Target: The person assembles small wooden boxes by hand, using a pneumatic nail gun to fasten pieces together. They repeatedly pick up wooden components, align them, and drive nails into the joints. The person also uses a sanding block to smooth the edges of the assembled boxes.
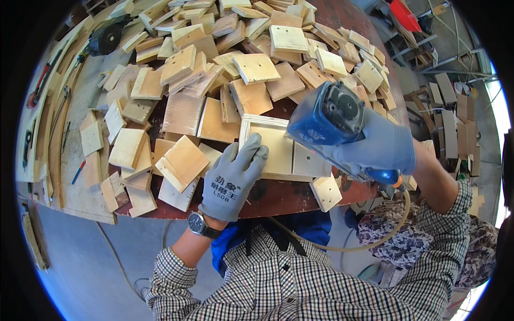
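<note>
My left hand [231, 179], in a grey glove, lies flat with fingers apart on the left edge of a shallow wooden frame [267, 140] at the table's near edge. My right hand [381, 147], also gloved grey, grips a blue pneumatic nail gun [327, 115] held over the frame's right part. A pale air hose [342, 243] hangs from the gun's handle and loops down across my lap.
A big heap of square plywood pieces [251, 67] covers the dark red round table [278, 198]. A single square piece [325, 192] overhangs the near edge. A wooden bench [75, 176] with hand tools stands left. Stacked wood pieces [455, 123] lie on the right.
</note>
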`<action>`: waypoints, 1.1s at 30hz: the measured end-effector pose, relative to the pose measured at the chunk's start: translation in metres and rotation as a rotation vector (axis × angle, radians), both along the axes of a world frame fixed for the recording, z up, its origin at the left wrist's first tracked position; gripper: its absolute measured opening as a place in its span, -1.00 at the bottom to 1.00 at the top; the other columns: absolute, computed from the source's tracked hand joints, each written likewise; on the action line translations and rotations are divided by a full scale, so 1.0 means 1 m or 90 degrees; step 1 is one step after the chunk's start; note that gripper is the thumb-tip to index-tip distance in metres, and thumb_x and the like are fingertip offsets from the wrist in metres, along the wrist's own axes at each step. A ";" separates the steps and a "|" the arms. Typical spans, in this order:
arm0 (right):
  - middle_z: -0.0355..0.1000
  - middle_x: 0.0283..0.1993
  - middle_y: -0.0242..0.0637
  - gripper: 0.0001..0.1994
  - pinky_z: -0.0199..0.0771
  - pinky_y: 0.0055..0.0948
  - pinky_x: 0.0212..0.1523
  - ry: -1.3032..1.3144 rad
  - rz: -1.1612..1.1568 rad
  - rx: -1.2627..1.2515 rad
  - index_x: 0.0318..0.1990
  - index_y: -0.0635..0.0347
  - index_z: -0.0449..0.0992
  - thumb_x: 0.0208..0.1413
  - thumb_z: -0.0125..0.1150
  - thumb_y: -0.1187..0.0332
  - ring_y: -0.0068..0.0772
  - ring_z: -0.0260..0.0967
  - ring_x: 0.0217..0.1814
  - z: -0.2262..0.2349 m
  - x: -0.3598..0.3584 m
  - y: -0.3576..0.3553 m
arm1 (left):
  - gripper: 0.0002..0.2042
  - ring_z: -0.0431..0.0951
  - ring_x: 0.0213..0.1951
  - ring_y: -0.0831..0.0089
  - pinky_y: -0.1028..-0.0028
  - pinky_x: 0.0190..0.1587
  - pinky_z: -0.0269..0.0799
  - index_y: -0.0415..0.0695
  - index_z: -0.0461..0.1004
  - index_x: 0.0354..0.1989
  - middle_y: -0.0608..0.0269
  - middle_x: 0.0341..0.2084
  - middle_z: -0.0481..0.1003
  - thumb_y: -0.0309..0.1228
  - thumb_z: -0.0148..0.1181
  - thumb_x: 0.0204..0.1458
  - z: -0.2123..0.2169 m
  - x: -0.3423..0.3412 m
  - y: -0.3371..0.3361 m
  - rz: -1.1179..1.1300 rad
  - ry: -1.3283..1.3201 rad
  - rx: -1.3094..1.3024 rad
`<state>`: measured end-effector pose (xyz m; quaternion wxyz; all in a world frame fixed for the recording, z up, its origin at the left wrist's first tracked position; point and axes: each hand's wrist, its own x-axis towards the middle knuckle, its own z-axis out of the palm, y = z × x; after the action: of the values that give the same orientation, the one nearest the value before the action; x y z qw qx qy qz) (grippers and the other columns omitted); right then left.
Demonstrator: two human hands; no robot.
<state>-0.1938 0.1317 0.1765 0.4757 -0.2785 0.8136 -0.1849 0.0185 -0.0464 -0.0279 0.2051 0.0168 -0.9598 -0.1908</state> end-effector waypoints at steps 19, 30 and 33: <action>0.65 -0.10 -0.30 -0.45 0.67 -0.52 -0.22 0.019 0.116 0.049 0.24 0.20 0.54 0.12 0.58 0.27 -0.62 0.59 -0.19 -0.015 0.032 -0.021 | -0.05 0.65 0.13 -0.02 0.21 0.16 0.59 -0.17 0.13 0.57 -0.09 0.22 0.55 -0.27 0.56 0.01 -0.006 0.002 -0.013 -0.023 0.005 0.276; 0.67 -0.29 -0.08 -0.66 0.65 -0.25 -0.16 0.031 0.151 -0.049 -0.09 0.28 0.67 0.07 0.30 0.23 -0.25 0.65 -0.26 -0.010 0.040 -0.025 | -0.12 0.63 0.12 -0.06 0.19 0.15 0.58 -0.19 0.15 0.56 -0.12 0.20 0.55 -0.30 0.50 0.08 0.007 0.007 -0.013 -0.009 -0.033 0.280; 0.66 -0.29 0.00 -0.65 0.65 -0.17 -0.14 0.101 0.147 0.020 -0.16 0.28 0.68 0.06 0.30 0.17 -0.12 0.67 -0.24 0.005 0.049 -0.020 | -0.23 0.60 0.14 -0.09 0.13 0.17 0.56 -0.24 0.21 0.51 -0.18 0.21 0.53 -0.30 0.40 0.16 0.017 0.000 -0.011 -0.062 -0.079 0.304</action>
<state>-0.1449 0.1115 0.1812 0.4319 -0.3764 0.8142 -0.0938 0.0185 -0.0575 -0.0105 0.1269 0.0299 -0.8978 -0.4206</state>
